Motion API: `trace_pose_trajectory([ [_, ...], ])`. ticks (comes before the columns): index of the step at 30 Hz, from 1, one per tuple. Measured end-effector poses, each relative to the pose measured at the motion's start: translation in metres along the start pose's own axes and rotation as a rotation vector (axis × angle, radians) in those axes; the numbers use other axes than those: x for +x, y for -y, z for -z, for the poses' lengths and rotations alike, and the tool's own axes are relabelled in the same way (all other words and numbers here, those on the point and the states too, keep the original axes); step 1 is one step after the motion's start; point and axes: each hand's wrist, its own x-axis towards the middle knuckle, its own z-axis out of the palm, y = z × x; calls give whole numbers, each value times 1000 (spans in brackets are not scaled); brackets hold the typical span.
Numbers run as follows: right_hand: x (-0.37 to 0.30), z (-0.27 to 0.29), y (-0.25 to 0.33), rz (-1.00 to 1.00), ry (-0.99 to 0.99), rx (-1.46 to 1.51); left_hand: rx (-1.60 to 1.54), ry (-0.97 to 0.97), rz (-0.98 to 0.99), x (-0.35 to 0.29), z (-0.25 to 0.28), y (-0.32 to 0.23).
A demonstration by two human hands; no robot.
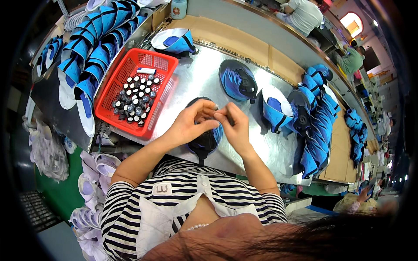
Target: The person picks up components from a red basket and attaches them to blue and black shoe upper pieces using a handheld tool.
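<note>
At the far left of the frame, a clear plastic bag of pale things (48, 150) hangs over a green floor (50, 185). Toward the upper left, long nested rows of blue caps (89, 50) with black bands and white linings run along a dark surface; pale lavender-white pieces (93, 185) are heaped at lower left. Next comes a red perforated basket (114, 123) on the shiny metal table (196, 74), holding many small dark parts with white round tops (135, 98) and a white-and-blue block (146, 71). Above it stand a pale blue cup (178, 8) and a single cap with its white inside showing (174, 40).

Near the centre, the left hand (194, 121) has its fingers curled and thumb reaching inward; the right hand (235, 127) brings thumb and fingertips together, touching or nearly touching the left. Whether they pinch something small cannot be told. Directly below them, partly covered, is a dark blue-and-black cap (204, 145).

Right of centre, one cap shows its dark side (237, 80), another its white lining (277, 106), then a nested row of caps (320, 130). At upper right sits a person in a pale top (305, 17).
</note>
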Motion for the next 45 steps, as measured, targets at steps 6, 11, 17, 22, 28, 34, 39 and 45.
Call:
trace_pose_trajectory([
  [6,9,16,4,56,-316,225,-249,-44,69,-6,-6,12],
  [11,1,20,-8,3,-293,433,-504,-63,173,-1,-9,15],
  [17,0,22,-16,44,-476,384,-381,58,180,0,-10,12],
  [22,-6,21,-28,-144,-391,959,-375,-14,171,3,-15,11],
  [28,-16,26,-45,-195,-415,963,-503,-29,158,3,-18,17],
  [34,-20,17,-7,-373,-89,626,-348,44,199,6,-19,24],
  [39,-9,13,-13,-293,-189,723,-452,-28,85,10,-18,28],
  [45,-6,8,-5,-109,-140,339,-314,87,150,5,-24,29],
])
